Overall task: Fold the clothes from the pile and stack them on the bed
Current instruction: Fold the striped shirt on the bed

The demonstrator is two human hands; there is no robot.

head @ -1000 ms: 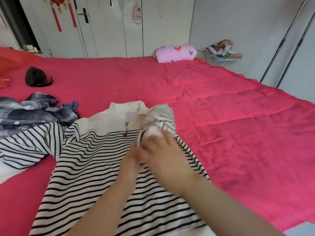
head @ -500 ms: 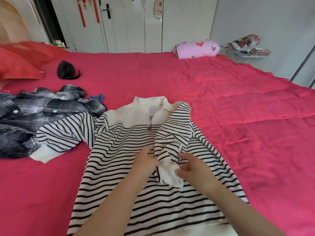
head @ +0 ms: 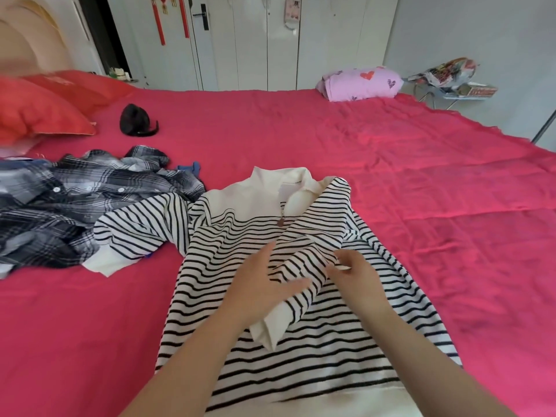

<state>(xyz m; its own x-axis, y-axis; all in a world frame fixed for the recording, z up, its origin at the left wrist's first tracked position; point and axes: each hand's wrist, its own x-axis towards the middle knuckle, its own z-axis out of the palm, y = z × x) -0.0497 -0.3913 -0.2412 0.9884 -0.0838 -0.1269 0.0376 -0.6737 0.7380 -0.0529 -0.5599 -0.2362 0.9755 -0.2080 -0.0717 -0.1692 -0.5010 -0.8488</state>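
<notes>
Head: sweater [head: 301, 365] beneath left hand [head: 258, 285], right hand [head: 356, 276]

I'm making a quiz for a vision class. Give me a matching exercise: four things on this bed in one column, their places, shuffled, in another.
1 striped sweater
2 plaid shirt
3 black item
4 pink heart-print bundle

A near the red pillow
B at the far edge of the bed
C under the left hand and right hand
D crumpled, left of the sweater

Pairs: 1-C, 2-D, 3-A, 4-B
</notes>
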